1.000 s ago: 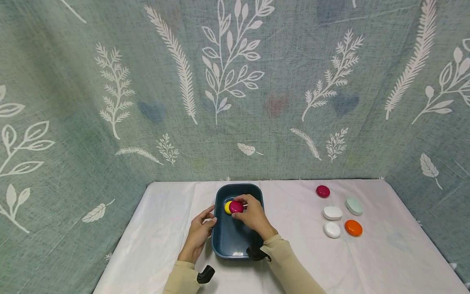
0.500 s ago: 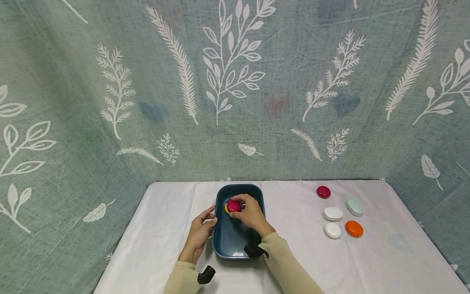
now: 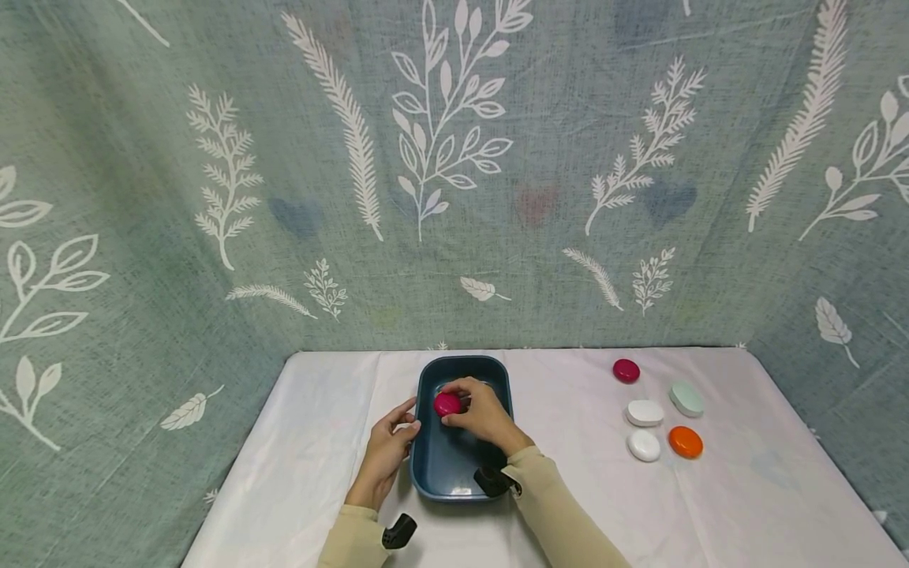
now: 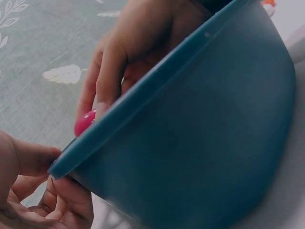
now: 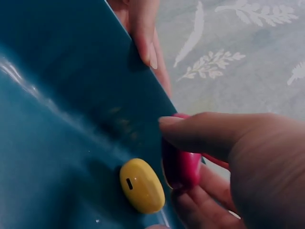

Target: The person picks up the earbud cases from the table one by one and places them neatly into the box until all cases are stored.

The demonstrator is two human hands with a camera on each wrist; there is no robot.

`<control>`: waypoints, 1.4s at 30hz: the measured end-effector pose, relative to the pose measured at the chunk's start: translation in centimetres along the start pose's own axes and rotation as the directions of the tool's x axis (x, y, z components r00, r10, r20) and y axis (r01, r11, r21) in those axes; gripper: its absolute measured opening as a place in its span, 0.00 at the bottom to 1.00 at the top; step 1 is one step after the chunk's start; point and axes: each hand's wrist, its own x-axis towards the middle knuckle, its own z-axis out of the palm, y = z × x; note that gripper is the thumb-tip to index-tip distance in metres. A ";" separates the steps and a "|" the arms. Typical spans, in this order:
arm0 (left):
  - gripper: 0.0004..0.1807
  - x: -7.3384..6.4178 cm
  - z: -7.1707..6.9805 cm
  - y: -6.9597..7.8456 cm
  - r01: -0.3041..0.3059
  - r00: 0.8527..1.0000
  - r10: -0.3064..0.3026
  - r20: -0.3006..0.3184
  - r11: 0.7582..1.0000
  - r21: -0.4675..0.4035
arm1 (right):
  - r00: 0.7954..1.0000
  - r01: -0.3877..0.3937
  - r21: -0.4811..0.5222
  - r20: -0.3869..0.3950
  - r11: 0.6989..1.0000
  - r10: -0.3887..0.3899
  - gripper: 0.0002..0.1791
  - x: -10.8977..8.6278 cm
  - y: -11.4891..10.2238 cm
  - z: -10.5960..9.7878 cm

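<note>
A deep blue rectangular tray (image 3: 447, 473) stands on the white cloth. Over its left side my right hand (image 3: 486, 414) pinches a glossy crimson rounded disc (image 3: 447, 405) between thumb and fingers. Inside the tray lies a yellow rounded piece (image 5: 142, 186) with a small dark slot, seen in the right wrist view; the disc and hand hide it from the head view. My left hand (image 3: 383, 454) holds the tray's left rim, thumb and fingers on either side of the wall, as the left wrist view shows. There the disc (image 4: 85, 124) peeks above the rim.
To the right on the cloth lie several similar rounded pieces: crimson (image 3: 626, 371), pale green (image 3: 685, 398), two white, one oblong (image 3: 644, 412) and one rounder (image 3: 643, 445), and orange (image 3: 685, 442). A leaf-patterned green curtain (image 3: 454, 276) rises behind the table.
My right hand has shifted slightly left with the crimson disc, which now covers the yellow piece in the head view. The left hand and tray stay put.
</note>
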 end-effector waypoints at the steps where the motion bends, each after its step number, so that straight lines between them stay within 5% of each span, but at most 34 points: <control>1: 0.28 0.0 0.0 0.0 0.003 1.000 -0.003 -0.003 1.000 0.003 | 1.000 0.007 -0.002 0.011 1.000 -0.007 0.24 0.0 0.1 0.0; 25: 0.29 0.1 0.2 0.2 -0.003 1.000 0.003 0.008 1.000 0.005 | 0.988 -0.008 -0.100 0.152 0.995 0.024 0.25 -0.1 0.3 -0.2; 42: 0.28 0.0 0.0 0.1 0.005 1.000 -0.005 -0.005 0.999 0.036 | 1.000 0.027 0.029 -0.005 0.999 -0.027 0.21 -1.1 -1.4 -2.1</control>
